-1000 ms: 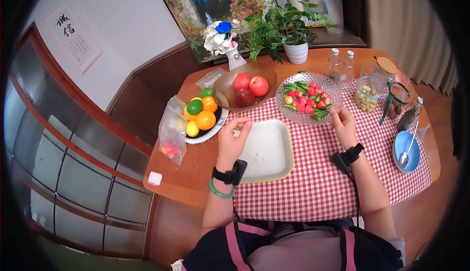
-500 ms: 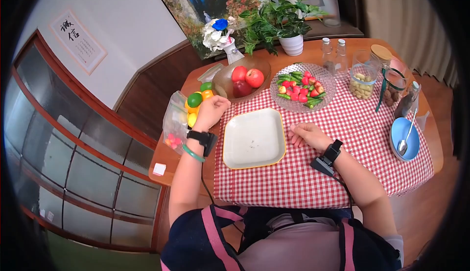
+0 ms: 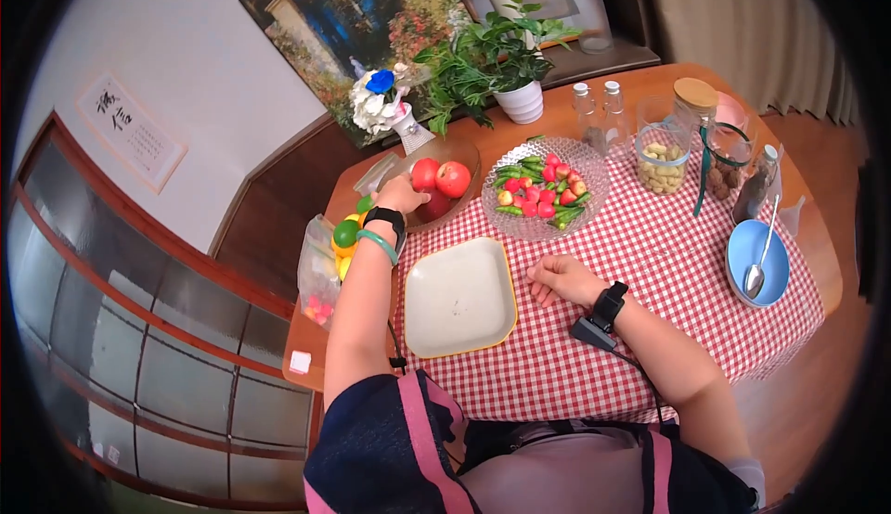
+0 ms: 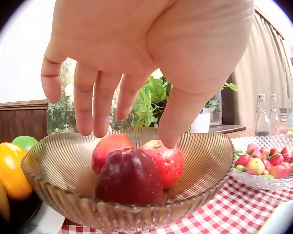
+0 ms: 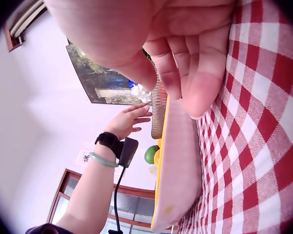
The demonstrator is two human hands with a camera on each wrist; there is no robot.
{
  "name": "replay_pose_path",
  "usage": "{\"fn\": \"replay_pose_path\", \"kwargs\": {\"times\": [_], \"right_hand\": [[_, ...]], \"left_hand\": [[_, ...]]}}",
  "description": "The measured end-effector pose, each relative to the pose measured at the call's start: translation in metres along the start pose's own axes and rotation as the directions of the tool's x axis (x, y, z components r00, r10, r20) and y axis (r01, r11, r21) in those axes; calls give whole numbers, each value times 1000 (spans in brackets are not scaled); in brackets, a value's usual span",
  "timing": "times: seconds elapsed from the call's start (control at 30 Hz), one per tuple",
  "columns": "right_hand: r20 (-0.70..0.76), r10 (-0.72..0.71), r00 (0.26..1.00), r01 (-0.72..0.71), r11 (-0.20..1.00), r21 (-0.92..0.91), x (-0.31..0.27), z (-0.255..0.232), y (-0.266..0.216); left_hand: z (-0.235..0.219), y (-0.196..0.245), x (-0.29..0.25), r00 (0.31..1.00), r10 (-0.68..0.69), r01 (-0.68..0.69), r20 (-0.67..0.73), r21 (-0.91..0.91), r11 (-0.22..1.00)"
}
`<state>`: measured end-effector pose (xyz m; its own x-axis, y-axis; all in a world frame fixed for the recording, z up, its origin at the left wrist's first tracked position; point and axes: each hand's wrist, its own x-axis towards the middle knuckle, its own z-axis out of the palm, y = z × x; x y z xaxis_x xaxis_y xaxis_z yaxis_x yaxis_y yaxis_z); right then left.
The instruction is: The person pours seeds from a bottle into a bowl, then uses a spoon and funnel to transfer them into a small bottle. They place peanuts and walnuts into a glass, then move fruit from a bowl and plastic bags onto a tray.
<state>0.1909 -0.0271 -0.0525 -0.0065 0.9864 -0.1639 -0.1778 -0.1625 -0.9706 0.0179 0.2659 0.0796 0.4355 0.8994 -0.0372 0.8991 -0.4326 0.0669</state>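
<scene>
My left hand point(image 3: 403, 196) hovers over the brown ribbed glass bowl point(image 4: 117, 214), its fingers loosely spread and pointing down, holding nothing. Below it in the left wrist view lie a dark red apple point(image 4: 129, 178), a red fruit point(image 4: 112, 146) behind it and a round red fruit point(image 4: 168, 165) on the right. The thumb overlaps that right one in this view. My right hand point(image 3: 568, 280) rests on the checked tablecloth point(image 3: 613, 356), fingers loosely curled around nothing, just right of a white rectangular dish point(image 3: 455, 282) with a yellow rim.
A cut-glass plate point(image 3: 594, 166) of strawberries and green peppers stands behind the dish. Oranges and a green citrus fruit point(image 3: 345, 234) sit at left beside a plastic bag point(image 3: 316, 268). Jars, glass bottles point(image 3: 613, 120) and a blue bowl point(image 3: 775, 254) with a spoon stand at right.
My left hand has moved from beside the dish forward to over the glass bowl. My right hand dropped from near the cut-glass plate to the tablecloth and stays there. The head view has shifted.
</scene>
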Motion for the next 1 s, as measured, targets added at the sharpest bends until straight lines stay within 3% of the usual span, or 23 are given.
{"fn": "replay_pose_path", "kwargs": {"times": [0.07,0.17,0.2,0.3,0.57,0.73,0.93,1.0], "right_hand": [[8,-10,1000,10,1000,2,1,1,2],[27,-12,1000,12,1000,0,1,-1,3],[34,-20,999,20,1000,2,2,-2,4],[30,-30,999,30,1000,-4,2,-2,4],[40,-21,999,19,999,34,2,-3,2],[32,-8,999,7,1000,19,1,-1,1],[23,-12,1000,10,999,47,0,-3,-3],[26,-5,1000,4,998,56,0,-2,-3]], "left_hand": [[7,1,21,999,-5,3,49,55,998],[29,-16,59,983,97,-103,156,29,994],[34,-15,67,976,52,-68,213,67,995],[36,-9,62,960,66,-85,273,57,995],[18,21,18,981,-23,-13,195,179,984],[36,3,23,990,-30,13,137,125,992],[33,10,12,996,13,-29,91,169,985],[22,11,3,995,95,-93,-21,98,991]]}}
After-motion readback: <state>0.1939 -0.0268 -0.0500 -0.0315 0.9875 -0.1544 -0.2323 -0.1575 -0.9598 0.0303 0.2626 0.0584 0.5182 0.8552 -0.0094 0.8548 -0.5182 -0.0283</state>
